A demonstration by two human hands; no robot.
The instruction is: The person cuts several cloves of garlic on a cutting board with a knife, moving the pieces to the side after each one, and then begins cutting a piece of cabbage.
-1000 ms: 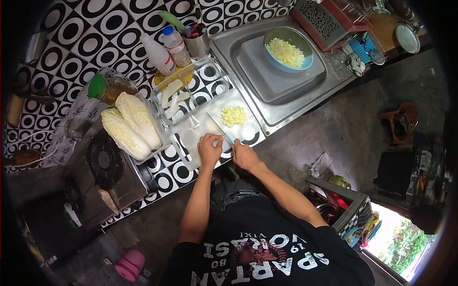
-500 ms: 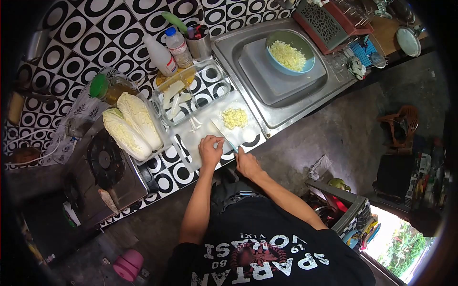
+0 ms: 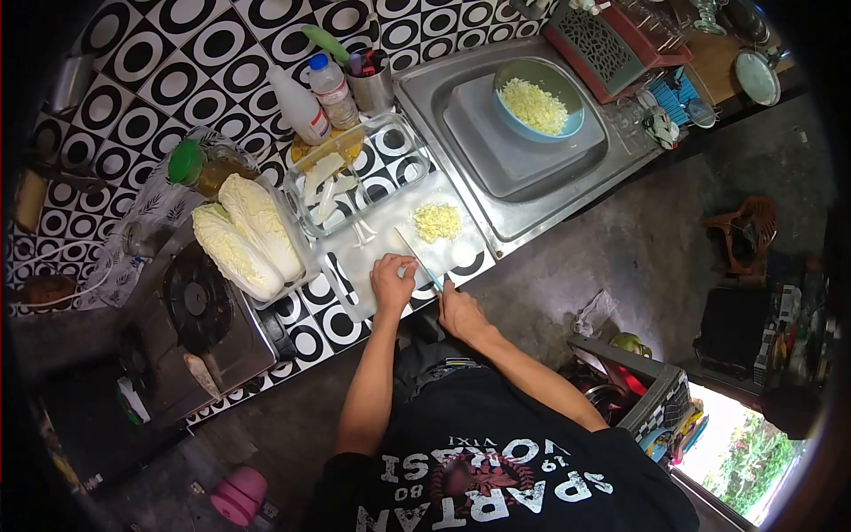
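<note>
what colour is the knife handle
Light blue; the knife handle shows in the head view, partly covered by the right hand.

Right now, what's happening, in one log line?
right hand: grips knife | left hand: curled beside knife | chopped pieces: heaped on cutting board

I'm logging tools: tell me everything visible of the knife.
The knife has a thin, metallic-looking blade and a light-blue handle gripped by the right hand. It slants over the cutting board, tip away from the person, beside a chopped yellowish heap. The left hand is close to the blade; contact is unclear.
</note>
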